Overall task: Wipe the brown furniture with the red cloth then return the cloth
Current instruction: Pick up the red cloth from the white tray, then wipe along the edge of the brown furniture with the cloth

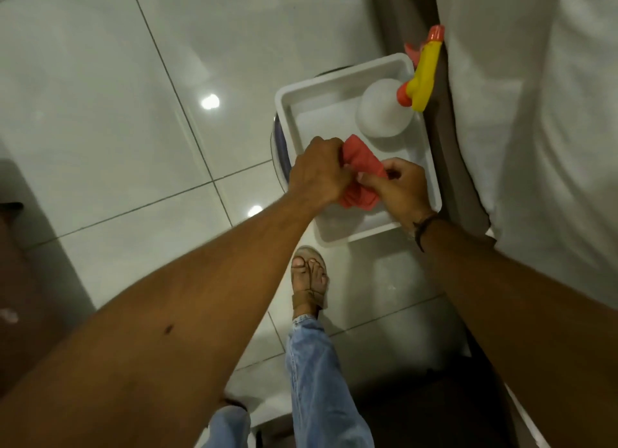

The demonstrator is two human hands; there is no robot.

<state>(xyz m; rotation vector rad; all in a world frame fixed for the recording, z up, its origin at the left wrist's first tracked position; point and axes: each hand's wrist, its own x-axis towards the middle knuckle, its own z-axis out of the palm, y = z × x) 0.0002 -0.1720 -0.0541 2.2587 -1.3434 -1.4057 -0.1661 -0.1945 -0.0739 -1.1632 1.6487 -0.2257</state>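
Observation:
The red cloth (361, 165) is bunched between both hands, just above the white tray (301, 94). My left hand (317, 171) grips its left side with fingers curled. My right hand (401, 188) pinches its right side. Part of the cloth hangs below the hands, over the tray's near half. A strip of brown furniture (446, 166) runs along the tray's right side, beside white bedding (535, 113).
A white spray bottle (383, 110) with a yellow and orange trigger head stands in the tray's far right corner. The tray rests on a low round stand over glossy white floor tiles (117, 113). My sandalled foot (309, 280) is just in front of the tray.

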